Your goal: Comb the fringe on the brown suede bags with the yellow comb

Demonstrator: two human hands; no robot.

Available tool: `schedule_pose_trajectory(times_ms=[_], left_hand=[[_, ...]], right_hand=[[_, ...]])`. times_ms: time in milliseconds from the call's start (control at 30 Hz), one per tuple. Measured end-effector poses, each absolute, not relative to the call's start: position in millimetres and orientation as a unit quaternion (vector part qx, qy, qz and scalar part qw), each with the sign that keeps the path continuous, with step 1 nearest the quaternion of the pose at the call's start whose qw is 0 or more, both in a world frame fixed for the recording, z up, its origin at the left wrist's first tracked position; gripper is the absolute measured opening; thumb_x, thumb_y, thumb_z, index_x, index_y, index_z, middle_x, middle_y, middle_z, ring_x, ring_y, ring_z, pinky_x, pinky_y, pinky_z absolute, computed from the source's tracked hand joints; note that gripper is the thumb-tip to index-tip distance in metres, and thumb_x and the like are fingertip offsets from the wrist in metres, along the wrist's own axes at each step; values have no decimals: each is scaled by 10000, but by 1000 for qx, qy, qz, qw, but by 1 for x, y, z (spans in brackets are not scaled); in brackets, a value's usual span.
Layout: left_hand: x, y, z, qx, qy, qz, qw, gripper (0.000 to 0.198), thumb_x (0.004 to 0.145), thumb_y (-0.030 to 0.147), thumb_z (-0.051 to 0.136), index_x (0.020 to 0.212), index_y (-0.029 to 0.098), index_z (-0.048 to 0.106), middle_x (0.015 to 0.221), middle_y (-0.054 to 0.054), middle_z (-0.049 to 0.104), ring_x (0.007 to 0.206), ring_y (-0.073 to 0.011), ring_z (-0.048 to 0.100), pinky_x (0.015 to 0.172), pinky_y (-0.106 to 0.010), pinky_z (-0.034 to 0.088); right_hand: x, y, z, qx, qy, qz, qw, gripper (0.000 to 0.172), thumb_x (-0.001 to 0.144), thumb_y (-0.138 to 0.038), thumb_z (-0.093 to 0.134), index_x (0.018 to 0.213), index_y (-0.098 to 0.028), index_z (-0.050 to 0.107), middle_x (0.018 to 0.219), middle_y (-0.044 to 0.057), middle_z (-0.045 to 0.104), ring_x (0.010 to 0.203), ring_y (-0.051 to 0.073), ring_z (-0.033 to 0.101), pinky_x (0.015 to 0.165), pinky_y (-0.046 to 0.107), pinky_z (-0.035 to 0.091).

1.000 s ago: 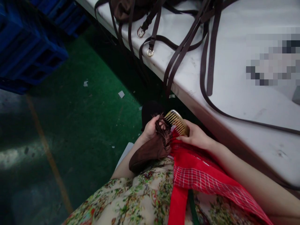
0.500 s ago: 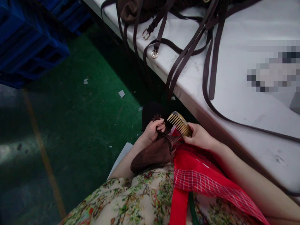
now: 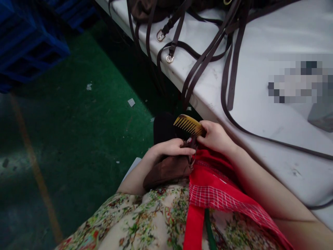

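Note:
My left hand (image 3: 166,150) lies over a brown suede piece (image 3: 166,171) with a fringe of cords, its fingers closed on the top of it above my lap. Just to the right, my right hand (image 3: 214,136) grips a yellow wide-toothed comb (image 3: 187,124), teeth pointing away from me, right above the fringe. Both hands work over a red checked apron (image 3: 215,194) and a flowered dress, beside the table's edge.
A white table (image 3: 260,114) runs along the right, with several dark brown leather straps and buckles (image 3: 169,57) hanging over its edge. A brown bag lies at its far end. Blue plastic crates (image 3: 28,41) stand at the upper left on a green floor (image 3: 85,114) with scraps.
My left hand has flattened down over the suede piece, covering the fringe it held up. The comb has lifted slightly and shifted left.

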State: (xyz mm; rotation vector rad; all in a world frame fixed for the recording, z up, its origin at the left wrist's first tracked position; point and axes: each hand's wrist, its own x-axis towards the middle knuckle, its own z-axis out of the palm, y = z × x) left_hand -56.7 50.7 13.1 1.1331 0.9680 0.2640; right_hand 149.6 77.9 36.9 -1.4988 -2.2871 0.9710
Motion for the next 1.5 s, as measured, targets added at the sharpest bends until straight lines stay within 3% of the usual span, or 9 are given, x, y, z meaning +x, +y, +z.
schedule_pose_trajectory(times_ms=[133,333,433,500,600,700,867,1233,1500], left_hand=[[-48,49,13,562,350,34,749,379,616,404,784,884,155,686,819,-25,696,756,-189,628,682,-252,474],[-43,41,7,413,252,32,874,291,778,416,646,761,128,684,734,-63,686,687,-168,633,712,-287,492],[-50,40,9,349,271,50,896,286,810,405,625,789,124,676,721,-67,678,720,-165,637,741,-284,483],[-54,39,10,311,278,63,907,268,810,387,631,800,122,670,708,-69,674,714,-165,637,743,-287,481],[-57,37,8,284,289,91,910,246,808,359,636,786,115,664,691,-66,667,671,-154,629,736,-290,480],[-55,35,2,302,323,114,890,179,771,295,667,764,117,670,712,-58,672,692,-155,622,741,-291,483],[-47,27,-9,359,407,173,822,68,739,199,654,728,133,665,679,-17,665,654,-130,591,722,-268,484],[-47,25,9,365,357,146,847,320,813,418,578,669,132,576,597,-19,580,550,-117,555,603,-242,462],[-29,14,-3,609,446,181,631,440,926,412,324,603,169,499,574,-22,531,560,-125,499,593,-245,404]], right_hand=[[141,87,32,-512,-786,319,135,77,654,-178,521,707,-203,471,714,5,553,670,152,500,604,240,355],[133,96,11,-516,-755,389,110,82,668,-179,570,737,-194,530,694,-20,596,623,134,524,559,232,361],[143,101,10,-539,-696,465,96,217,686,-237,653,876,-186,563,802,3,663,676,156,584,598,243,427],[152,97,18,-550,-681,469,117,281,729,-301,672,953,-182,552,900,38,678,756,181,612,651,261,456],[157,73,39,-561,-732,361,136,217,900,-387,495,945,-183,553,896,74,661,791,198,606,681,280,434],[149,39,52,-493,-818,288,63,324,986,-364,306,927,-186,569,834,65,640,725,179,595,639,270,384],[134,15,44,-483,-845,221,-56,335,994,-345,292,898,-184,569,801,49,635,640,155,572,533,276,273],[133,20,32,-507,-834,196,-99,263,974,-297,318,961,-187,557,887,82,642,705,189,584,515,293,220],[130,26,9,-547,-789,248,-130,297,979,-325,287,1003,-182,546,868,89,661,709,207,630,533,268,314]])
